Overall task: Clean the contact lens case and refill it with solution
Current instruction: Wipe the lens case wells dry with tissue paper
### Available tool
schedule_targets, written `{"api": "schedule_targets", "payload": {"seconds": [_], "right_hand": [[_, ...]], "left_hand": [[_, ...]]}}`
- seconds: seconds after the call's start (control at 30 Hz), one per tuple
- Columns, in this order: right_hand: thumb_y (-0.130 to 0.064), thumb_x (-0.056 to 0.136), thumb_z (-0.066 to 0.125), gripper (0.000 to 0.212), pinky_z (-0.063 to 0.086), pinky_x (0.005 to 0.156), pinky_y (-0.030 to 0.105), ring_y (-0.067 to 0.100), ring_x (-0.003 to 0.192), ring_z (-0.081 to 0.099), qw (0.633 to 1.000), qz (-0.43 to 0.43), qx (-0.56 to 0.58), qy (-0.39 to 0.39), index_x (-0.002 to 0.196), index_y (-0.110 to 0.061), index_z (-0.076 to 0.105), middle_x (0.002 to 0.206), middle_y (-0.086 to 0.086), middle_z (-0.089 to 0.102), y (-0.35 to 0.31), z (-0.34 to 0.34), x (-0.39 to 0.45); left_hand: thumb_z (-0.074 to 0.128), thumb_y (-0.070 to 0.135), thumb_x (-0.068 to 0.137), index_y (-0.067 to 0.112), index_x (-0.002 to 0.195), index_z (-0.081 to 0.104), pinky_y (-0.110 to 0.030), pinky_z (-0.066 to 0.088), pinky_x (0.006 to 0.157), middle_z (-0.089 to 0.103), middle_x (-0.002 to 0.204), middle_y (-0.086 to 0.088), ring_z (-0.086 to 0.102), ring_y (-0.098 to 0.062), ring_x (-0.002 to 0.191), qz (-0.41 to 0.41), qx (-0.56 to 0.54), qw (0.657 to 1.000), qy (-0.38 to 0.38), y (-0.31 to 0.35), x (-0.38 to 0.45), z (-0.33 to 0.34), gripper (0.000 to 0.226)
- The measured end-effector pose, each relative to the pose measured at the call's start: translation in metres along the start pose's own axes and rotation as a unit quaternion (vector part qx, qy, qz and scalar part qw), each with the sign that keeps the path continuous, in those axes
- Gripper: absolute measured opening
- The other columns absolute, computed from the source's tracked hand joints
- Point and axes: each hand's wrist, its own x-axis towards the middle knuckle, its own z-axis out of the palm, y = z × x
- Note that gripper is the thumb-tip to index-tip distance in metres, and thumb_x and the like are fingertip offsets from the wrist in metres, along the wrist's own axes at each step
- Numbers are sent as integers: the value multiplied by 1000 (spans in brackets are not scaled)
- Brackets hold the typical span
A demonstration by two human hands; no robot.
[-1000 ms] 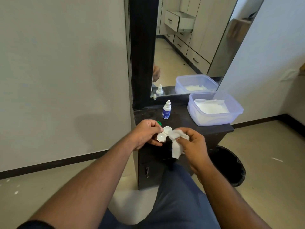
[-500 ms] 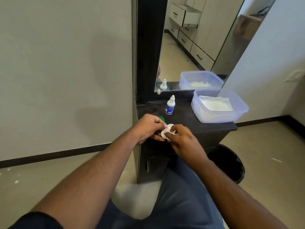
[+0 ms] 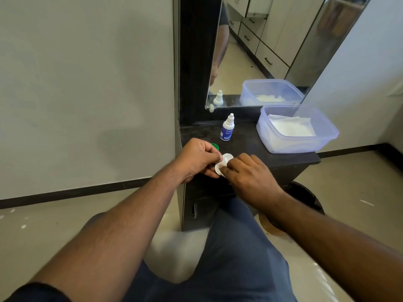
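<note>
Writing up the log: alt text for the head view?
Left hand holds a white contact lens case while the right hand presses into it, above a dark vanity top with a solution bottle and tissue tub.

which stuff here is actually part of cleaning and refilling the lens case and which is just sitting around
In use:
white plastic contact lens case
left hand holding it
right hand over it
small white solution bottle with blue label
green round cap

Lying about:
clear plastic tub of white tissues
black round bin
</note>
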Motion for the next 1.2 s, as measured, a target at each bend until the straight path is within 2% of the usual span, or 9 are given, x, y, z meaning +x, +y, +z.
{"api": "schedule_targets", "payload": {"seconds": [0.17,0.27,0.47,0.53,0.63,0.7,0.8,0.87,1.2], "right_hand": [[-14,72,72,10,42,58,33,25,67,54,971,229,56,27,82,-12,71,74,5,63,-47,-4,4],[-20,90,55,16,45,75,34,19,80,53,864,440,243,-30,91,-17,71,85,1,66,-69,-11,18],[-11,94,52,20,57,64,32,25,82,70,233,531,812,63,107,-8,67,97,14,73,-58,-17,15],[-12,96,47,22,58,59,30,22,78,72,138,515,839,102,111,-9,64,96,13,73,-50,-14,1],[-10,96,49,27,59,74,35,25,92,70,233,505,816,157,119,-4,61,107,15,71,-42,-9,-12],[-8,94,54,24,55,83,33,19,96,68,436,489,740,154,114,-9,66,105,10,72,-37,-14,-13],[-6,87,63,28,50,76,27,14,89,62,838,312,422,150,111,-19,68,97,-3,66,-18,-14,-11],[-9,78,71,32,46,68,35,25,85,61,972,78,185,122,110,-14,70,96,5,66,0,-13,-7],[-13,95,45,26,44,67,35,23,73,54,914,-397,-77,30,90,-13,70,90,4,64,54,-25,35]], "left_hand": [[65,-5,83,-11,90,67,-25,55,47,69,88,-24,69,-21,59,16,-2,1000,20,-2,-4,2,10],[67,-3,81,-6,86,70,-26,56,49,71,84,-18,68,-19,59,31,15,999,26,-5,-4,2,7],[70,0,79,0,81,71,-25,55,52,71,83,-14,65,-17,65,43,23,998,36,-7,-2,-1,2],[69,-3,80,-4,82,69,-26,56,51,69,85,-18,67,-17,63,36,1,999,28,-7,-1,1,3],[70,-4,79,-4,82,68,-37,60,55,69,87,-21,70,-23,67,22,-23,999,21,-7,2,0,4],[71,-3,79,-3,80,68,-39,61,57,69,85,-19,70,-25,70,18,-19,1000,12,-7,3,-1,3],[71,-1,79,-4,85,68,-36,60,56,70,86,-17,71,-25,71,16,-5,1000,-8,-6,3,-3,6],[72,1,80,-5,89,68,-34,59,56,70,84,-16,72,-26,70,15,1,1000,-21,-5,3,-4,12],[65,0,85,3,81,71,-27,56,53,70,77,-12,71,-20,64,19,43,998,-49,0,-1,-6,9]]}}
